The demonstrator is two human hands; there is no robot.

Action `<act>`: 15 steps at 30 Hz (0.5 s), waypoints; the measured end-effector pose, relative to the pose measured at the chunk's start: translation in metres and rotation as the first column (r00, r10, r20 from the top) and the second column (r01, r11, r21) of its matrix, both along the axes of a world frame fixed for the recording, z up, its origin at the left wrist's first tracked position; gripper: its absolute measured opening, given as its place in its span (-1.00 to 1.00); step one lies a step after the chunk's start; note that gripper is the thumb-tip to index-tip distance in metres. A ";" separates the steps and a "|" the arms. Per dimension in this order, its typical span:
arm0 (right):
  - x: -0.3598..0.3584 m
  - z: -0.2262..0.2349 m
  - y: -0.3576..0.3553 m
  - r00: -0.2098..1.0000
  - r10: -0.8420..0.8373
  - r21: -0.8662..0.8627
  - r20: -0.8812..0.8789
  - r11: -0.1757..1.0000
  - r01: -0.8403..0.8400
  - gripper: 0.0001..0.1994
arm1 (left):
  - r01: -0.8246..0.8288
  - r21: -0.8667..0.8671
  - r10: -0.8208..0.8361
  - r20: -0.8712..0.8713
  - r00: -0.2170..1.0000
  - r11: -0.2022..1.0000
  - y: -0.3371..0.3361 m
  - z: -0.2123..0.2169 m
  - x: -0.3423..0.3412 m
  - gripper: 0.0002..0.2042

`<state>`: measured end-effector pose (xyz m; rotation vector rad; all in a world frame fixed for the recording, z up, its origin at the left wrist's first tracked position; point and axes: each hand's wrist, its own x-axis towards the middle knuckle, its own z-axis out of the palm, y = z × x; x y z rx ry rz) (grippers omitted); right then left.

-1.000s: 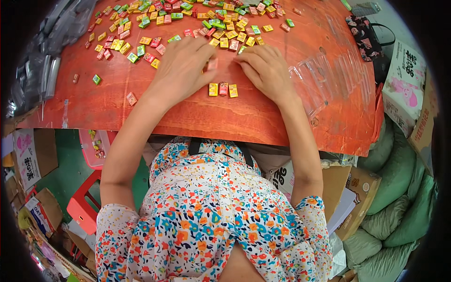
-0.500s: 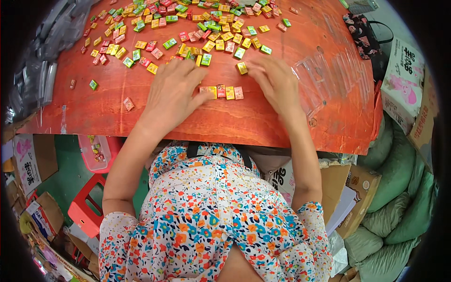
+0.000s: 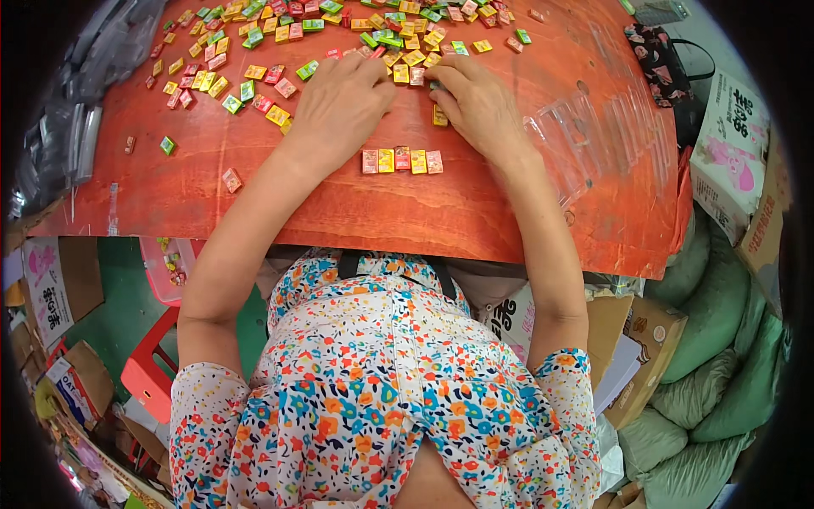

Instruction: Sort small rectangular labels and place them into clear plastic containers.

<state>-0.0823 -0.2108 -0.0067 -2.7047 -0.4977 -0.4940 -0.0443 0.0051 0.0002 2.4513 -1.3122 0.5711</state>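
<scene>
My left hand (image 3: 343, 106) reaches over the near edge of a pile of small, coloured candy-sized boxes (image 3: 411, 38). Its fingers are curled down and drawn together, and whatever lies under them is hidden. On the other side, my right hand (image 3: 483, 106) has thumb and fingers closing round a small green box (image 3: 435, 86), mostly covered. A yellow box (image 3: 439, 115) sits against its thumb. Nearer to me, a short row of pink, yellow and red boxes (image 3: 403, 161) stands side by side, apart from both hands.
Clear plastic trays (image 3: 572, 144) lie on the red table (image 3: 339, 208) at right. Plastic sleeves (image 3: 72, 144) are heaped at the left edge. Loose boxes (image 3: 231, 180) are scattered at left. A red stool (image 3: 151, 369) and a tub (image 3: 170, 267) stand below the table; green sacks (image 3: 699, 339) lie at right.
Both hands have moved away from me, off the row and toward the pile. My left hand has left the row's left end. My right hand now covers boxes near the pile's edge.
</scene>
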 end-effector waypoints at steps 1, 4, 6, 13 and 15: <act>0.003 -0.003 -0.002 0.999 0.030 0.012 0.027 0.999 -0.030 -0.80 | 0.004 0.000 -0.004 -0.002 1.000 1.000 0.001 0.003 -0.004 -0.93; 0.000 -0.005 -0.008 0.995 0.081 0.076 0.055 0.993 -0.085 -0.81 | -0.003 -0.180 0.001 -0.015 1.000 0.984 0.017 0.013 -0.032 -0.87; -0.012 0.001 -0.011 0.992 0.110 0.128 0.058 0.985 -0.117 -0.82 | 0.036 -0.203 -0.049 -0.059 0.997 0.979 0.037 0.011 -0.049 -0.75; -0.096 0.008 -0.011 0.991 0.102 0.213 -0.084 0.974 -0.082 -0.77 | -0.062 -0.152 0.000 -0.373 0.928 0.986 0.047 -0.005 -0.091 -0.60; -0.100 0.006 -0.009 0.988 0.101 0.228 -0.118 0.971 -0.072 -0.75 | -0.064 -0.157 -0.010 -0.430 0.903 0.986 0.048 -0.002 -0.091 -0.56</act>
